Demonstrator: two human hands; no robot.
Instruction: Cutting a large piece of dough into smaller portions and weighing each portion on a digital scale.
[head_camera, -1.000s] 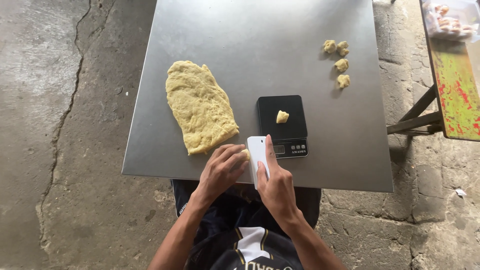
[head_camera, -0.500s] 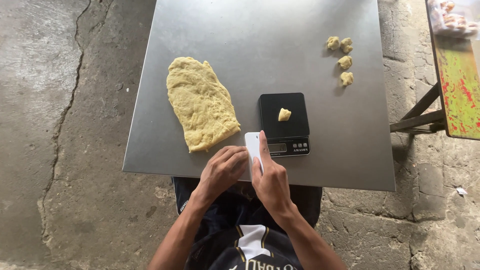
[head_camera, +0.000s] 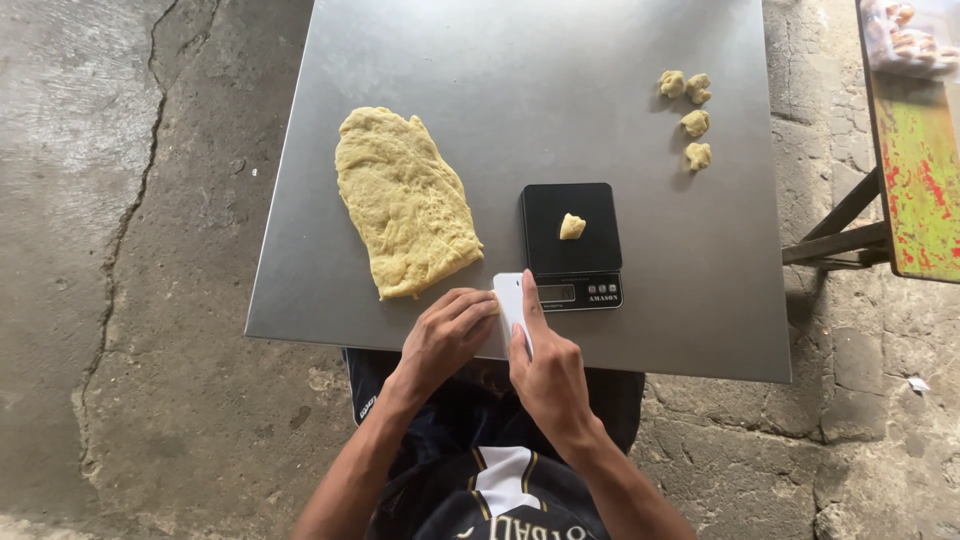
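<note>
A large flattened slab of yellow dough (head_camera: 404, 203) lies on the steel table (head_camera: 540, 80). My right hand (head_camera: 548, 370) grips a white scraper (head_camera: 508, 296) upright near the table's front edge, just left of a black scale (head_camera: 571, 246). My left hand (head_camera: 446, 335) rests on the table beside the scraper, fingers curled over something I cannot make out. A small dough piece (head_camera: 572, 227) sits on the scale's platform.
Several small dough lumps (head_camera: 690, 118) lie at the table's far right. A green and red painted table (head_camera: 918, 170) with a bag of goods stands at the right. Cracked concrete floor surrounds the steel table.
Both hands and the scraper stay at the front edge; a bit of dough seen by my left fingers earlier is now covered by them.
</note>
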